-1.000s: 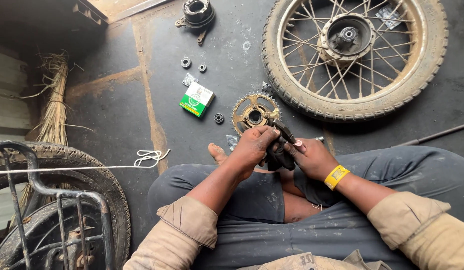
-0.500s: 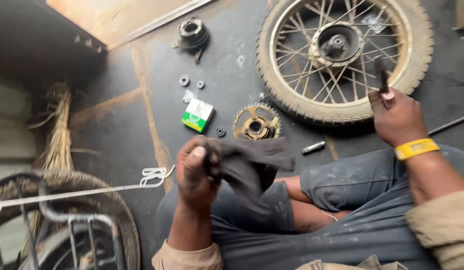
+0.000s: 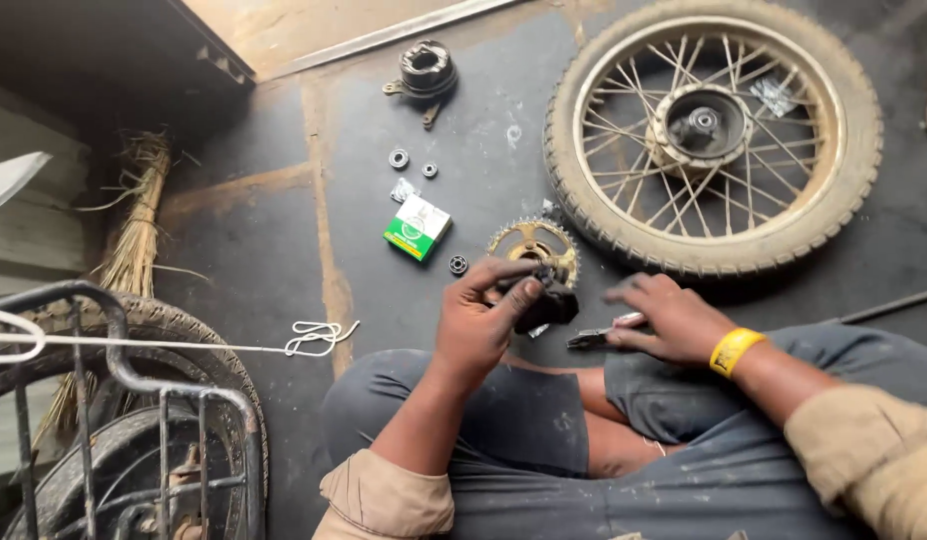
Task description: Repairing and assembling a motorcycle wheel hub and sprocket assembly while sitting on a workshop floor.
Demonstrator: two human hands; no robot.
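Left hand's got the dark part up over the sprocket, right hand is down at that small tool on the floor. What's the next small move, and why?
Probably close the right hand on the small tool and lift it to the dark part. The left hand already pinches that part above the sprocket, while the right fingers only rest at the tool, blurred.

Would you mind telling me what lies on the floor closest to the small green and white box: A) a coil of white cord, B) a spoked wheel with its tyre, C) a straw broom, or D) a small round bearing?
D: a small round bearing sits just right of the green and white box, nearer than the other items.
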